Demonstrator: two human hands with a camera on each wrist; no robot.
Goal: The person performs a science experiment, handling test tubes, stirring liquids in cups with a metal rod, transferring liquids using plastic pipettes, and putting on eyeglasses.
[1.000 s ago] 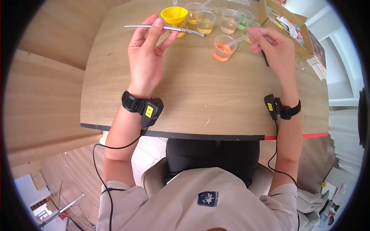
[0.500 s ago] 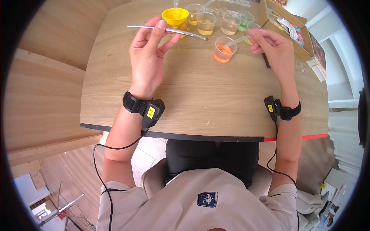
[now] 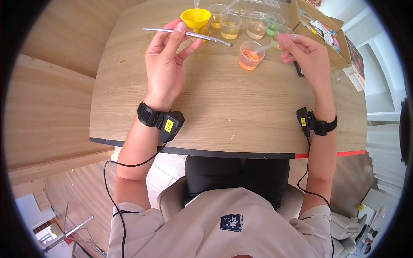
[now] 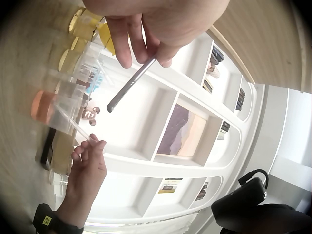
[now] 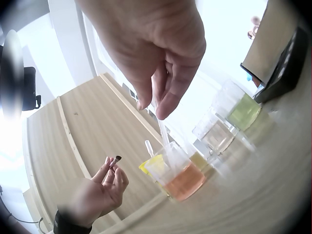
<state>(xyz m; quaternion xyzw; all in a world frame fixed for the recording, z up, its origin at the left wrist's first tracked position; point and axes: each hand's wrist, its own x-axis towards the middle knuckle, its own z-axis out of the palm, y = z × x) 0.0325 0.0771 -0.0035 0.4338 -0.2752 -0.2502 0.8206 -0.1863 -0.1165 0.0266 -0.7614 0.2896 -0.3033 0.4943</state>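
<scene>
In the head view my left hand (image 3: pixel 165 66) pinches a slim silvery brush (image 3: pixel 206 38) between thumb and fingers, over the table. Its small dark bristle tip shows in the right wrist view and points right. My right hand (image 3: pixel 306 60) pinches a clear plastic dropper (image 3: pixel 267 46) by its upper end. That dropper slants down into a clear cup of orange liquid (image 3: pixel 249 61), its lower part inside the cup. The right wrist view shows the orange cup (image 5: pixel 184 181) standing on the table below my right fingertips. Beyond the left hand sits a yellow funnel (image 3: pixel 189 19) with another dropper standing in it.
Behind the orange cup stand several clear cups, including a yellow one (image 3: pixel 230 31), a pale pinkish one (image 3: pixel 257 31) and a green one (image 3: pixel 272 26). A cardboard box (image 3: pixel 297 18) of small items is at the back right. Part of a black object (image 3: pixel 298 69) shows beside my right hand.
My left hand with the brush has shifted slightly right and down in the head view. My right hand has lowered a little, and the dropper in the orange cup leans slightly flatter.
</scene>
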